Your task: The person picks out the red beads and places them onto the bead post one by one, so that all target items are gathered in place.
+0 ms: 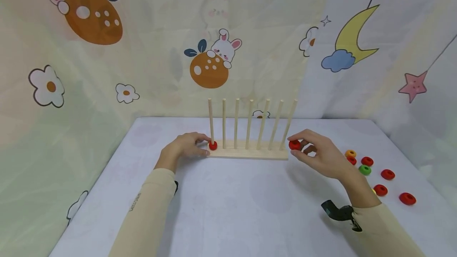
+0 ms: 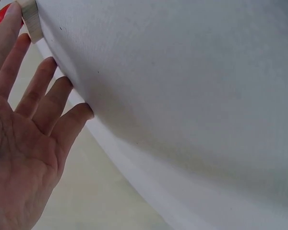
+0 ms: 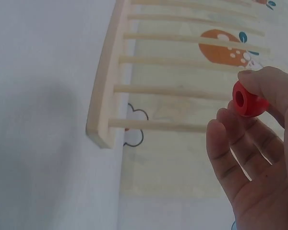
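A wooden peg rack [image 1: 246,153] with a row of several upright pegs stands on the table. One red bead [image 1: 213,146] sits at the bottom of its leftmost peg. At the left end of the rack is my left hand [image 1: 187,144], its thumb and index finger touching the base end beside that bead; in the left wrist view, the other fingers extend loosely. My right hand [image 1: 317,152] pinches another red bead [image 3: 248,99] between thumb and fingertips, in the air just right of the rack. The hole of this bead shows in the right wrist view.
Loose beads lie on the table at the right: several red ones [image 1: 407,198], a green bead [image 1: 365,170] and an orange bead [image 1: 350,153]. A yellow one is mostly hidden behind a red bead [image 1: 380,190]. A patterned cloth [image 1: 153,50] hangs behind the table.
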